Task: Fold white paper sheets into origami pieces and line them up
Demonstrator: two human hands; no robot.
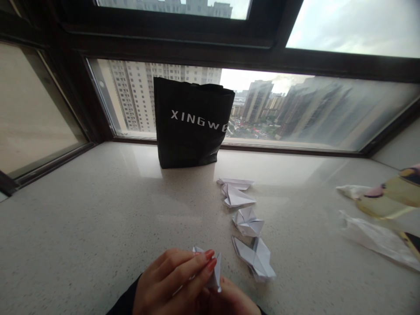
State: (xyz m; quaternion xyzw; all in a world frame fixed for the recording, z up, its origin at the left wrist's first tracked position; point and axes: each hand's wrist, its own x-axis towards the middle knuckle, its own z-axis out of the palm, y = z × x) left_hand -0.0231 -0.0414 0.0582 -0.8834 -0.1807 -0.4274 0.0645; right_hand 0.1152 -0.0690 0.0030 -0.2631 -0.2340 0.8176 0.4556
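A small folded white paper piece point(215, 275) is held between my two hands near the bottom of the view. My left hand point(173, 278) wraps over it from the left, its orange-painted fingertips pressed on the paper. Partly hidden behind it, my right hand point(234, 297) grips the paper from below and the right. Just to the right lies a folded paper figure with pointed flaps point(257, 258). Beyond that sit a squarish origami piece point(248, 222) and a paper plane point(238, 195), with another flat folded paper point(241, 182) behind.
A black bag with white letters point(193, 140) stands upright by the window on the speckled white sill point(98, 227). At the right are crumpled white tissue or plastic point(370, 232), a yellowish object with a cartoon pattern point(387, 201) and a dark gold-edged item point(411, 242).
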